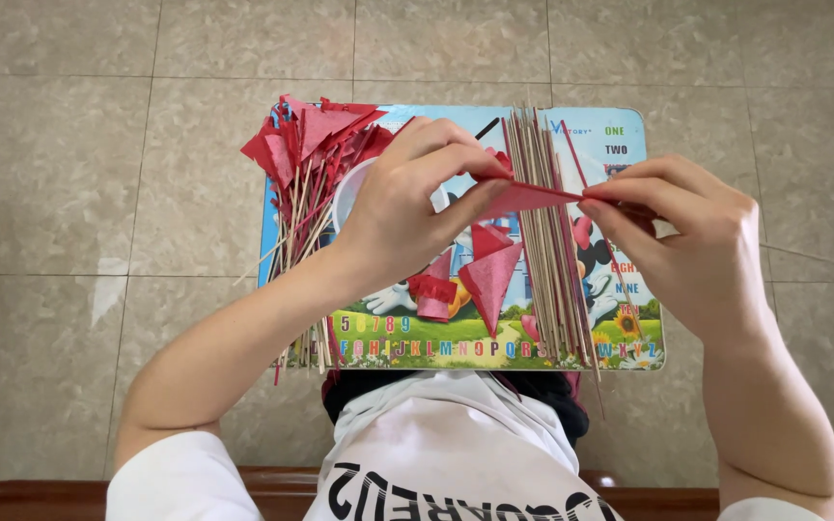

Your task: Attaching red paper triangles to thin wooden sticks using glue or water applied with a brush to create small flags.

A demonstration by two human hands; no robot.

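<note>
Red paper triangle (525, 198) held flat between both hands (above stick row).

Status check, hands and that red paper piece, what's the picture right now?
Left hand and right hand pinch one red paper triangle between them, over the bare sticks. Finished red flags piled left. Loose red triangles lie beneath.

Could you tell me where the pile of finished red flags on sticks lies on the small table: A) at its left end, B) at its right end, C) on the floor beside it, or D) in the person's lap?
A: the red flags are heaped at the left end of the table, beside the left hand.
</note>
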